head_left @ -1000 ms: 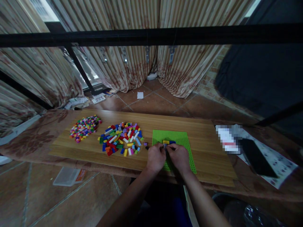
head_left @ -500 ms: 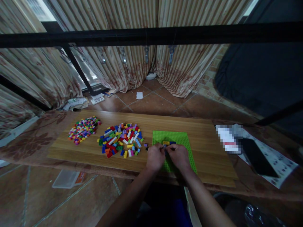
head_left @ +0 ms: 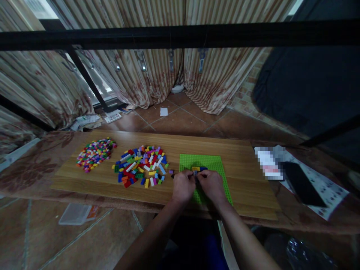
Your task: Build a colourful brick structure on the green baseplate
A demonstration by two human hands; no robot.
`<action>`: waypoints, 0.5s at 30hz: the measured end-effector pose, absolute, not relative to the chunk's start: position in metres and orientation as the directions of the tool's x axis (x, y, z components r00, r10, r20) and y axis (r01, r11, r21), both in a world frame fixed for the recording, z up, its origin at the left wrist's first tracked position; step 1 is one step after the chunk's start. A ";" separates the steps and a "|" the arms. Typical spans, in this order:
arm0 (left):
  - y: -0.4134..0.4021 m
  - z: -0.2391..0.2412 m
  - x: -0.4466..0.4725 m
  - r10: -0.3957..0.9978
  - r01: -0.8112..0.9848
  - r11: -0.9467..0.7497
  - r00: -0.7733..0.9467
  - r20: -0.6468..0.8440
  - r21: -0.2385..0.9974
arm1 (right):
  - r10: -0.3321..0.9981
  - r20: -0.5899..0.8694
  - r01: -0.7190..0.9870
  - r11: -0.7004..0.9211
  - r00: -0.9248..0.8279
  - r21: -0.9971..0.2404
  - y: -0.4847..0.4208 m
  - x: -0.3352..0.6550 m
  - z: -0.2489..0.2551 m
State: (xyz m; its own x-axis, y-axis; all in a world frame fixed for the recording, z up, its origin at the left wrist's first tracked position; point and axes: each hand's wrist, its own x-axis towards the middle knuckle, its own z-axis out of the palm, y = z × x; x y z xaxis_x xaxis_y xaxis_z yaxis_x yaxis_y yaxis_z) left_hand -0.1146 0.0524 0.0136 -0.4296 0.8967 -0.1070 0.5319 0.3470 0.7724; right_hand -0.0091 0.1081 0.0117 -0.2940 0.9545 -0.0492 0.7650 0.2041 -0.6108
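Note:
Both hands meet over the green baseplate (head_left: 201, 159), fingertips pinched close together. My left hand (head_left: 184, 185) is closed at the plate's left part, and my right hand (head_left: 211, 184) is closed just beside it. Between the fingertips sits something small and dark bluish, mostly hidden. Just beyond the fingers, a yellow brick (head_left: 196, 168) and a blue brick (head_left: 203, 168) lie in a row on the plate. A small purple brick (head_left: 171, 171) and a black piece (head_left: 173, 176) rest on the board left of my left hand.
A pile of mixed bricks (head_left: 140, 165) spreads left of the plate on the wooden board (head_left: 242, 176). Farther left is a heap of tiny coloured pieces (head_left: 95, 153). A dark phone (head_left: 302, 183) lies on a printed sheet (head_left: 333, 193) at right. A black bar (head_left: 180, 36) crosses beyond the board.
The whole view has shifted slightly, with the scene a little farther left and up. Both hands keep the same pinched pose over the baseplate.

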 end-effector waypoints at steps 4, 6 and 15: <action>0.051 0.015 -0.114 0.882 0.519 0.360 -0.459 -0.102 0.775 | 0.954 -0.048 0.763 0.206 -0.296 -0.613 0.108 -0.010 0.014; 0.050 0.015 -0.114 0.871 0.504 0.374 -0.478 -0.109 0.778 | 0.953 -0.048 0.760 0.209 -0.301 -0.615 0.108 -0.011 0.015; 0.051 0.012 -0.114 0.875 0.527 0.382 -0.471 -0.113 0.759 | 0.953 -0.073 0.769 0.190 -0.294 -0.611 0.109 -0.013 0.016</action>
State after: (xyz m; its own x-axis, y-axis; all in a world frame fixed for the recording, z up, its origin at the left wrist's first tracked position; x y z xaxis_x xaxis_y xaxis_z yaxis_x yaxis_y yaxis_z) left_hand -0.1135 0.0514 0.0115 -0.4713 0.8747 -0.1126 0.5271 0.3817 0.7593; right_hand -0.0128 0.1092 0.0157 -0.2939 0.9530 -0.0734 0.7685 0.1900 -0.6109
